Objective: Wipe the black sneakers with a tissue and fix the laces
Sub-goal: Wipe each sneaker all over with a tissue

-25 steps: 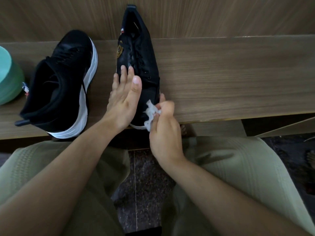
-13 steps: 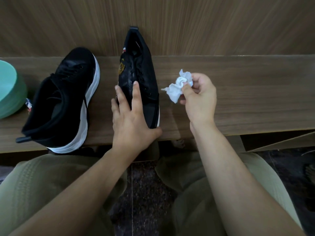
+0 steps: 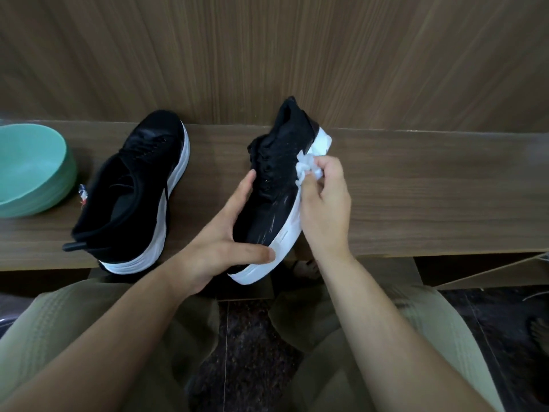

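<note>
wooden shelf (image 3: 430, 185), tissue (image 3: 307, 165) against sneaker (image 3: 276, 185)

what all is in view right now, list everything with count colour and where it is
sneaker on the shelf: 1, black with white sole, left part of the wooden shelf, resting on its sole
held sneaker: 1, black with white sole, middle of the shelf, tilted onto its side, toe end over the front edge
tissue: 1, white, crumpled, against the held sneaker's sole edge
bowl: 1, teal green, far left of the shelf
wooden shelf: 1, brown, across the middle
wall panel: 1, brown wood grain, behind the shelf
floor: dark speckled, between the knees
trousers: olive, bottom
left hand: grips the held sneaker's toe end
right hand: pinches the tissue
</note>
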A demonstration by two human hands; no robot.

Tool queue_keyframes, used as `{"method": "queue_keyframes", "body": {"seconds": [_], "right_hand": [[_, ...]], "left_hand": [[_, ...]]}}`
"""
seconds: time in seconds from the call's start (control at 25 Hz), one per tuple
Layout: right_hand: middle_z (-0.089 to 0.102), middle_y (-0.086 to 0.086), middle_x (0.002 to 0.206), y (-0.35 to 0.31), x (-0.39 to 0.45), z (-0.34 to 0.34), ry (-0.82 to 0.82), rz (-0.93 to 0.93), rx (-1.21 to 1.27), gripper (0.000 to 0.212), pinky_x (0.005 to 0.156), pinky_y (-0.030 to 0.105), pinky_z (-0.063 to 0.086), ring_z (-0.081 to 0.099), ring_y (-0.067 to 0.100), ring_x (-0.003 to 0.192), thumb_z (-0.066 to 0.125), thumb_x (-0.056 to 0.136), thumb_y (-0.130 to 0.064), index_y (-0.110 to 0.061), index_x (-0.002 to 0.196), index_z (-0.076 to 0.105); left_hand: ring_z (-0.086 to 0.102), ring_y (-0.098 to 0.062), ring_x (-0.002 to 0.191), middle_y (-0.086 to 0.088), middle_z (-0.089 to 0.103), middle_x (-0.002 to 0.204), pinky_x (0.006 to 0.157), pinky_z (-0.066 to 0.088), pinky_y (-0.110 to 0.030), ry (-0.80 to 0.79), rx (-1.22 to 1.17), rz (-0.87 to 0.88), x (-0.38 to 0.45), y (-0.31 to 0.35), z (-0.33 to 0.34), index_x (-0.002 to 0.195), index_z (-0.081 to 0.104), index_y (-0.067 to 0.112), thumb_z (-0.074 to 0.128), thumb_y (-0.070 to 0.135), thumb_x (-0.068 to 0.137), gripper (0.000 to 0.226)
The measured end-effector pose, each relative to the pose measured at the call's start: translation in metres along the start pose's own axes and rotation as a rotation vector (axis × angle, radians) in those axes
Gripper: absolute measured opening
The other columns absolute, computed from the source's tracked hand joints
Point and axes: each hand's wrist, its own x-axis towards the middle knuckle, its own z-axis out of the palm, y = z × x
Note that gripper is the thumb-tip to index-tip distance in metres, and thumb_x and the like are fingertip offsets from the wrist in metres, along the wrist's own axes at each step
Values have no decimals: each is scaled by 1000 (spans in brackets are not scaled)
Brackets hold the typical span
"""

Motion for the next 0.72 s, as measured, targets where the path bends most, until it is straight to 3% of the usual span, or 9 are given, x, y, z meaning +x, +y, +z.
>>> {"method": "queue_keyframes", "body": {"seconds": [0.12,0.24,0.32,0.4,0.44,0.48,0.56,0.64,0.72], "right_hand": [[52,-10,65,-1,-9,-1,-33,-26,-77,17,52,13,36,48,3,56,45,95,-13,-14,109,54],[55,-12,68,-8,-10,1,-55,-34,-103,15,53,12,38,51,-1,59,47,95,-13,-15,108,55],[62,-14,80,-16,-14,1,-103,-66,-119,14,58,11,39,54,-7,68,49,94,-13,-16,106,56],[65,-11,116,-19,-32,2,-213,-188,-166,17,78,14,44,53,-12,98,49,93,-12,-15,107,58],[58,-7,131,-21,-44,4,-293,-299,-195,17,91,17,42,48,-6,117,47,92,-13,-15,105,58],[52,-4,138,-20,-54,7,-383,-426,-225,17,102,21,36,40,2,131,44,91,-13,-16,102,57],[46,-1,144,-13,-56,12,-528,-605,-275,16,115,30,20,23,8,141,39,92,-11,-16,98,53],[40,-4,147,-4,-28,15,-498,-570,-308,18,118,39,10,14,7,142,38,94,-4,-16,95,51],[35,-5,150,3,14,15,-369,-417,-330,23,118,45,11,10,12,144,36,97,-1,-20,91,48]], "left_hand": [[-11,2,141,23,-6,154,118,2,-43,134,478,37,-2,8,6,144,2,47,59,46,54,107],[-18,-11,141,17,-20,154,115,0,-46,198,864,46,-3,8,17,142,-19,42,62,67,55,121],[-11,-17,144,12,-19,155,116,11,-47,199,841,-16,1,5,14,138,-24,46,77,55,56,130],[3,-18,145,3,-4,158,115,23,-44,206,687,-6,8,1,-2,139,-17,49,82,39,58,128],[12,-19,144,-3,8,158,114,26,-38,199,583,14,9,0,-12,138,-13,50,82,36,58,125],[22,-19,142,-5,20,156,112,29,-31,175,491,22,9,-2,-22,137,-10,51,81,37,57,122],[31,-12,137,0,24,154,104,33,-15,132,418,18,9,-6,-34,139,-6,51,80,36,58,119],[31,-8,136,8,16,156,94,37,-11,109,429,-9,7,-7,-38,142,-5,50,79,19,61,121],[23,1,134,15,2,157,89,37,-9,92,515,2,5,-4,-35,139,-4,55,77,12,62,120]]}}
